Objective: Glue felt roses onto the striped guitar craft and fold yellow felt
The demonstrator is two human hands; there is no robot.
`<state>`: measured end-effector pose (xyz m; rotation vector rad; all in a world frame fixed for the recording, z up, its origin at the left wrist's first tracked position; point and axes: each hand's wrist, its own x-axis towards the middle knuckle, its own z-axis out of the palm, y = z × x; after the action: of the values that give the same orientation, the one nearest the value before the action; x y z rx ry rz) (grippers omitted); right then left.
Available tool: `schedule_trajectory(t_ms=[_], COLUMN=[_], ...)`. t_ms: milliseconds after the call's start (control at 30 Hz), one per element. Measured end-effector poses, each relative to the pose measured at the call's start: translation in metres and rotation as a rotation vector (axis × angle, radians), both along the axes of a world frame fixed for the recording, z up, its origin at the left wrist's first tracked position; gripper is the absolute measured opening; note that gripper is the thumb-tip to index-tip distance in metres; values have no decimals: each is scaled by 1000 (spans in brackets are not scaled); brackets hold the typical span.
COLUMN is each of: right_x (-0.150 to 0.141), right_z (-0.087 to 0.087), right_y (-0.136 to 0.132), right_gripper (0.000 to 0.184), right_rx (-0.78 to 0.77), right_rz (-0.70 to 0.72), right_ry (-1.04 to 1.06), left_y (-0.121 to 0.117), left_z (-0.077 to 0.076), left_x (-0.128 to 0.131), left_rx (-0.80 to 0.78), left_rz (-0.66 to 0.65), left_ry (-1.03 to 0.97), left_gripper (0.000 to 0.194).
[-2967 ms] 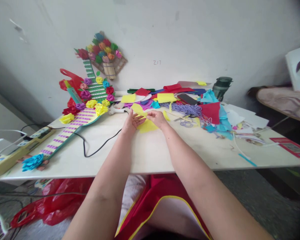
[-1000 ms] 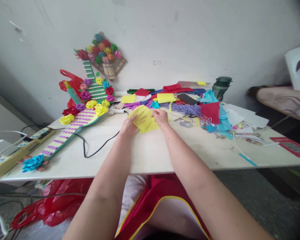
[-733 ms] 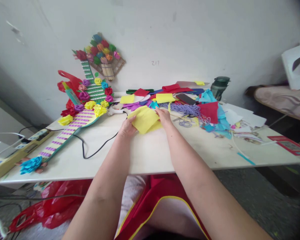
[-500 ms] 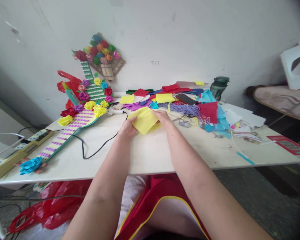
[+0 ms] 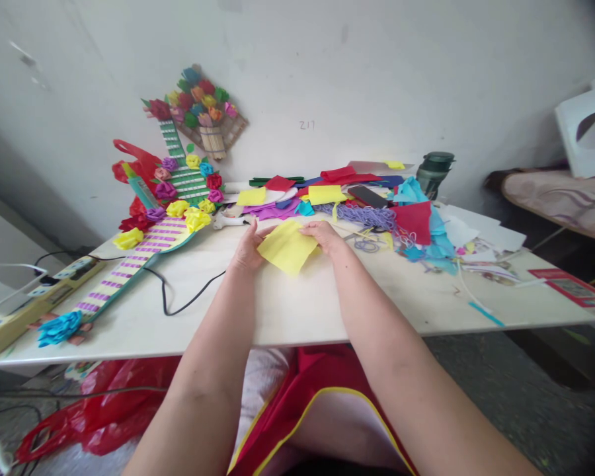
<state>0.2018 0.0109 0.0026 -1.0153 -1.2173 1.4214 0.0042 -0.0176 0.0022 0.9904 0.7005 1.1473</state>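
A square of yellow crepe paper [image 5: 288,248] is held above the white table, one corner pointing toward me. My right hand [image 5: 324,237] pinches its upper right edge between thumb and fingers. On the other side, my left hand [image 5: 250,250] is open beside the sheet's left corner, thumb raised away from the paper. The fingertips of that hand are partly hidden behind the sheet, so I cannot tell whether they touch it. Just beyond the left hand lies a white glue gun [image 5: 229,220] with a black cord.
Left stands a guitar-shaped craft [image 5: 129,264] covered with paper flowers. Behind the hands are piled coloured paper, purple yarn [image 5: 359,215] and a dark phone [image 5: 367,196]. A dark green bottle [image 5: 434,173] stands at the back right. A power strip [image 5: 39,301] lies along the left edge.
My left hand has loosened from the yellow paper and shifted slightly left, its thumb now lifted. The paper has turned a little and dropped slightly, still in my right hand.
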Motion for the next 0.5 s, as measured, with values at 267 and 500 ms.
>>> schedule_trajectory(t_ms=[267,500], right_x=[1,2], right_z=[5,7], right_y=[-7,-9], right_gripper=[11,13], right_rx=[-59,-55], right_rz=[115,172], right_ry=[-22,-27], left_y=[0,-3], left_z=[-7,-4], left_x=[2,6], left_rx=[-25,1], left_rz=[64,70], left_ry=[316,366], left_gripper=[26,29])
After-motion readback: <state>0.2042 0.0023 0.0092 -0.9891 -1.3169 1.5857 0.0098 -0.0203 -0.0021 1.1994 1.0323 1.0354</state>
